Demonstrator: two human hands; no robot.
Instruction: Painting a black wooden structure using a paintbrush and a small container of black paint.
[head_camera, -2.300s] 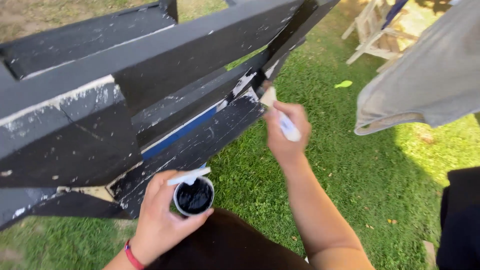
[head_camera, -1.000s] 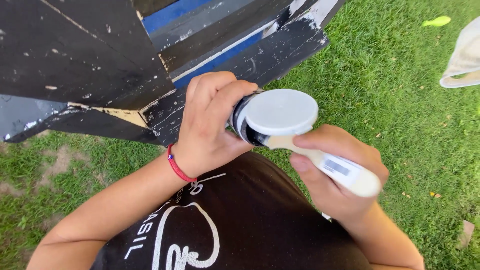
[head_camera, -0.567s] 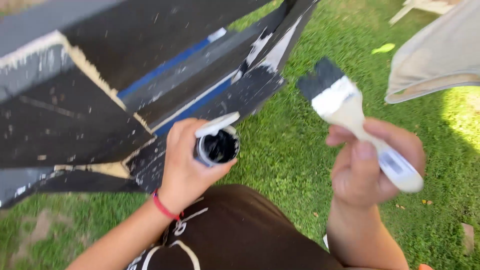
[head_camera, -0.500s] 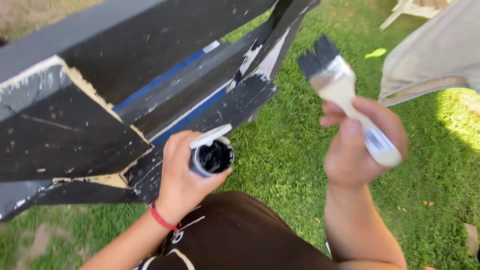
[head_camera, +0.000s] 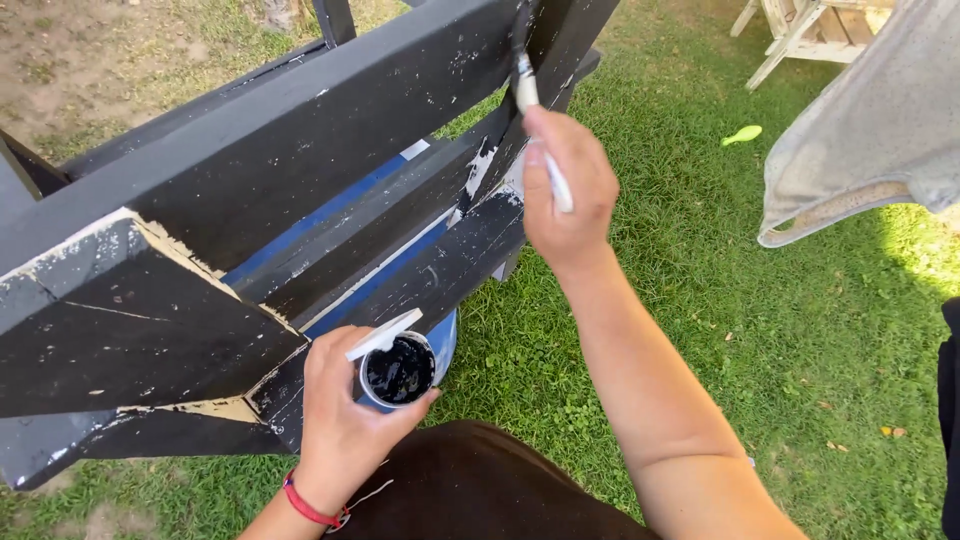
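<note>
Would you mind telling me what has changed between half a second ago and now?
The right hand has carried the paintbrush up and forward from mid-air over the grass, so its bristles now meet the black-painted wooden piece. Nothing was picked up or let go. The left hand still holds the small open cup of black paint low beside the wood.

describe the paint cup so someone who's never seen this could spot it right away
Start at the big black wooden structure filling the left side. Just below its lower boards, the left hand grips a small round cup. It alone holds glossy black paint, with a white lid flipped open at its rim.
</note>
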